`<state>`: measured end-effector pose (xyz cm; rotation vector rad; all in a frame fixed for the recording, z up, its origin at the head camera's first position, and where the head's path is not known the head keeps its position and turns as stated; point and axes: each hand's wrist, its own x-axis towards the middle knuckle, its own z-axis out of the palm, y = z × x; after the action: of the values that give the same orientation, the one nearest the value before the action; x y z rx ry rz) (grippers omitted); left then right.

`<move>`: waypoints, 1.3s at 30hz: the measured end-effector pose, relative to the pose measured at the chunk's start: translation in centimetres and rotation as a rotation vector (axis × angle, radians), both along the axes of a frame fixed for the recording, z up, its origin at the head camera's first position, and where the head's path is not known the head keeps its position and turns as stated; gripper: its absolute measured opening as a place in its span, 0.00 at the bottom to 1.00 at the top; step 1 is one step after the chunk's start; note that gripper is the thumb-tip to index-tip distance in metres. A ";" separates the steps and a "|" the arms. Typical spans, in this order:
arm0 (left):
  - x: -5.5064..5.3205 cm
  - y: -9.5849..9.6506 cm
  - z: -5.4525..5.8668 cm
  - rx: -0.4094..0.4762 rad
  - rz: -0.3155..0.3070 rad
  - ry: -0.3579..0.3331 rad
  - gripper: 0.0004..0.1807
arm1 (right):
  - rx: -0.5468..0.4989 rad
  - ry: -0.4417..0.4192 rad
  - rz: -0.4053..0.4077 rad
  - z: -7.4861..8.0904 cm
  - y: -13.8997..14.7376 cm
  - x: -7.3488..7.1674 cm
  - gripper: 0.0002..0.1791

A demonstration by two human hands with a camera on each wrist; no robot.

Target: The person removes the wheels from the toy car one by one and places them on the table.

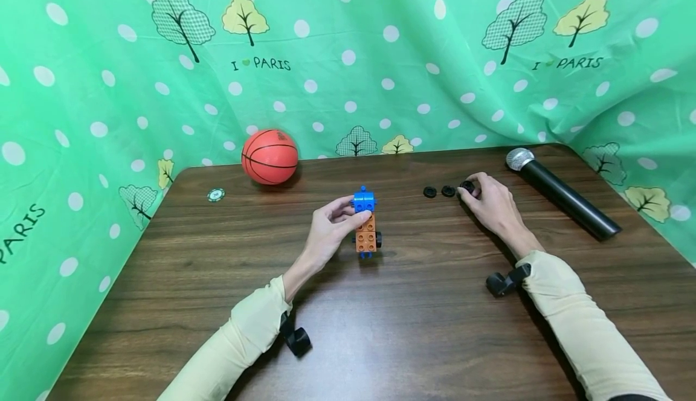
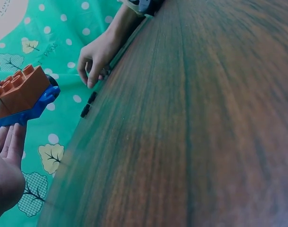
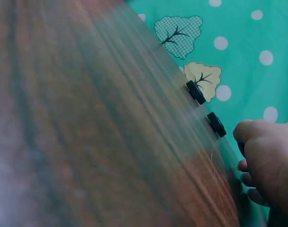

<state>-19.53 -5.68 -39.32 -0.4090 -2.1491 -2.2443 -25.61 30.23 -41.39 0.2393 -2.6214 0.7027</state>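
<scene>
In the head view my left hand [image 1: 326, 232] grips a toy brick car [image 1: 366, 242] with orange bricks, a blue piece [image 1: 364, 200] at its far end and a black wheel [image 1: 379, 240] on its right side. The left wrist view shows the orange bricks [image 2: 26, 90] sitting on a blue base [image 2: 37, 109], fingers underneath. Farther right, my right hand [image 1: 496, 206] pinches a small black wheel [image 1: 466, 185], partly hidden by the fingers. Two more loose wheels lie left of it: a nearer wheel [image 1: 448, 191] and a farther wheel [image 1: 430, 192].
A red toy basketball [image 1: 270, 157] stands at the table's back edge. At the back left lies a green-and-white chip [image 1: 215, 195]. A black microphone [image 1: 565, 195] lies to the right of my right hand. Behind the wooden table [image 1: 413, 316] hangs a green dotted cloth [image 1: 348, 87].
</scene>
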 end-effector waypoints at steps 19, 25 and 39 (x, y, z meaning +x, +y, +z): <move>0.1 0.0 -0.1 0.013 -0.006 -0.003 0.28 | 0.051 -0.141 -0.028 -0.1 -0.2 -0.3 0.19; 0.0 0.0 -0.1 0.015 -0.007 -0.002 0.28 | 0.043 -0.156 -0.027 -0.1 -0.2 -0.3 0.20; -0.1 0.1 0.1 0.011 -0.006 0.013 0.26 | -0.047 -0.076 -0.012 0.9 -1.1 1.0 0.19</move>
<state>-19.61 -5.58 -39.26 -0.4286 -2.1315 -2.2485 -24.56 29.11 -40.50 0.1866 -2.6720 0.7823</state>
